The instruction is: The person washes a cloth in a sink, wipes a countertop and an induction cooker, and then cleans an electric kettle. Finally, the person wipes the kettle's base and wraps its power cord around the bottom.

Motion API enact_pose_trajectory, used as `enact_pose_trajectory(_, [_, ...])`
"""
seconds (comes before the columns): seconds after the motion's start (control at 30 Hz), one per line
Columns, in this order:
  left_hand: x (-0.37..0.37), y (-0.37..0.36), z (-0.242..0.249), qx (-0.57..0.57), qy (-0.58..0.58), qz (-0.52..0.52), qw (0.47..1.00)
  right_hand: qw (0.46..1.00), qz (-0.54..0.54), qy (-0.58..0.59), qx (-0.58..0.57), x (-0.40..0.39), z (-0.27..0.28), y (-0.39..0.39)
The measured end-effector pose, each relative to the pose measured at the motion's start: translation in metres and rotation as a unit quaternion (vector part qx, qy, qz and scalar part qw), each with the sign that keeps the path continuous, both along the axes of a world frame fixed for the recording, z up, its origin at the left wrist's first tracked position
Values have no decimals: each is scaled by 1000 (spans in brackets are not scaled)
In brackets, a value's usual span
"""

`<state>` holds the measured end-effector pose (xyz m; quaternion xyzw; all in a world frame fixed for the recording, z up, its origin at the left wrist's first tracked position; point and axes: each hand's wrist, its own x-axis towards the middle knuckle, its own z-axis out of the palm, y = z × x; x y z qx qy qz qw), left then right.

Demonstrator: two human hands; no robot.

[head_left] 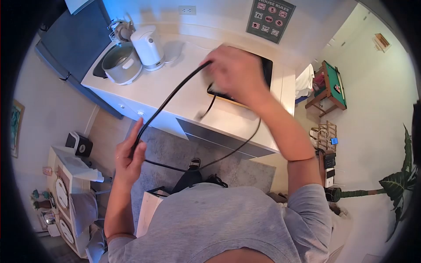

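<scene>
I had the black cable [176, 91] strung between both hands, out in front of the body and above the near edge of the surface [188, 103]. The left hand [129, 158] pinched it between thumb and fingers. The right hand [234, 72], higher and farther out, looked curled around it, though motion blur hid the exact grip. A loop sagged below and between the hands, and a short end with a blurred connector [200, 116] dangled just below the right one.

I judged the step in hand to be gathering the cable's length; the next move called for a firm left pinch while the right hand brought its part across without snagging the dark panel [266, 70] behind it.

Beyond the left hand stood a lidless pot [118, 72]; I saw its grey inner wall but couldn't make out any contents. Just beside it, nearer the right hand, the white kettle [147, 46] stood upright, its inside hidden from me.
</scene>
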<state>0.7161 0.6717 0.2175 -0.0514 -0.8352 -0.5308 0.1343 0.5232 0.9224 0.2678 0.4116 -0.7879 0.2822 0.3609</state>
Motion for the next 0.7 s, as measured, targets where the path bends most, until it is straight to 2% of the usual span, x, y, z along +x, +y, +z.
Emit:
enact_pose_trajectory(0.03, [-6, -1, -14, 2, -1, -5, 1000, 999, -23, -22, -18, 1, 19, 18])
enact_pose_trajectory(0.1, [-22, -2, -51, 136, -97, -56, 984, 990, -109, 85, -11, -8, 52, 56])
enact_pose_trajectory(0.13, [-30, -7, -71, 185, -121, -67, 973, 982, -165, 91, -11, -17, 62, 78])
enact_pose_trajectory(0.17, [-42, -11, -83, 185, -121, -76, 972, 967, -221, 129, -2, -27, 72, 102])
enact_pose_trajectory(0.2, [-53, -14, -94, 171, -136, -80, 972, 969, -229, 89, -23, -24, 86, 114])
enact_pose_trajectory(0.27, [-83, -26, -122, 160, -154, -91, 971, 906, -421, 30, 27, -49, 92, 166])
enact_pose_trajectory(0.33, [-129, -42, -152, 130, -121, -36, 983, 877, -479, 3, 31, -77, 91, 227])
enact_pose_trajectory(0.4, [-178, -47, -167, 160, -125, -34, 979, 833, -511, -157, 143, -98, 82, 291])
enact_pose_trajectory(0.47, [-240, -56, -200, 182, -123, -31, 975, 798, -419, -394, 180, -117, 55, 327])
enact_pose_trajectory(0.5, [-272, -52, -202, 184, -122, -40, 975, 772, -370, -485, 176, -112, 54, 310])
enact_pose_trajectory(0.53, [-303, -45, -202, 162, -137, -14, 977, 748, -283, -589, 116, -121, 41, 314])
enact_pose_trajectory(0.6, [-365, -25, -205, 156, -140, 44, 977, 697, -235, -677, 24, -153, 8, 332])
enact_pose_trajectory(0.63, [-393, -13, -206, 160, -137, 37, 977, 738, -238, -630, -35, -162, -9, 323])
enact_pose_trajectory(0.67, [-420, -2, -207, 125, -146, 52, 980, 690, -155, -705, -63, -181, -17, 324])
enact_pose_trajectory(0.7, [-444, 8, -210, 89, -155, 67, 982, 655, -194, -720, -123, -198, -29, 317])
